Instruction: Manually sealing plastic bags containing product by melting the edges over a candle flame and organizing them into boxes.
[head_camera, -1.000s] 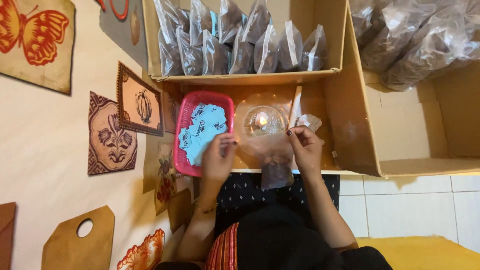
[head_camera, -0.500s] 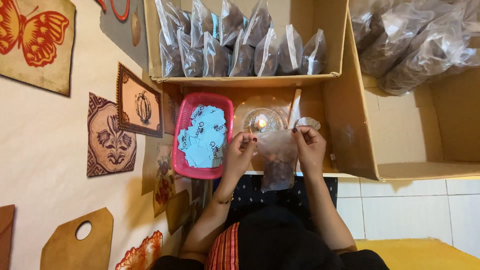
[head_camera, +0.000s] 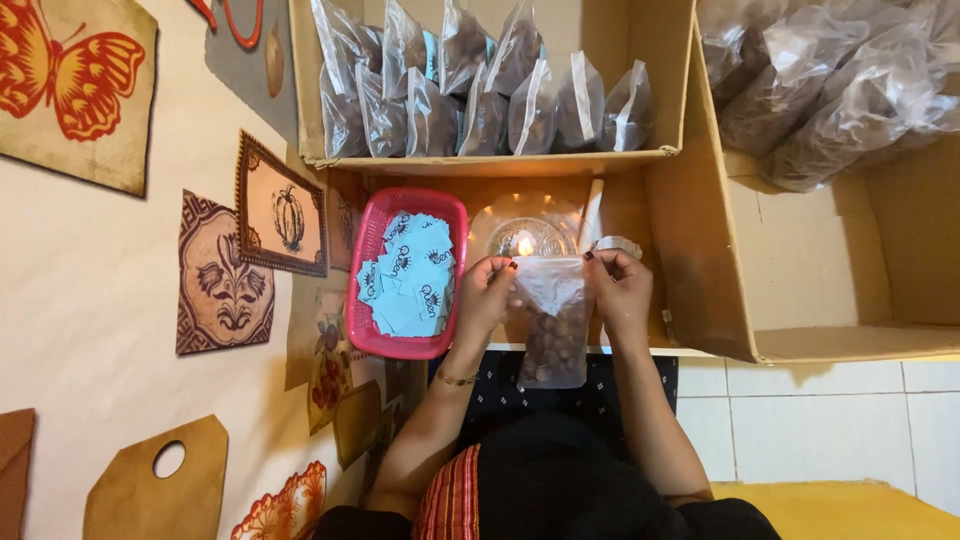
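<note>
holding clear bag (head_camera: 549, 330) — both hands | pink tray (head_camera: 362, 320) left — candle (head_camera: 524, 246) behind

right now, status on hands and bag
Left hand and right hand pinch bag top. Candle flame just behind. Pink tray beside left hand.

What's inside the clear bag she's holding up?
The bag, pinched at its top by the left hand and right hand, holds small round brown pieces in its lower half. Its upper half looks empty. What the pieces are cannot be told.
</note>
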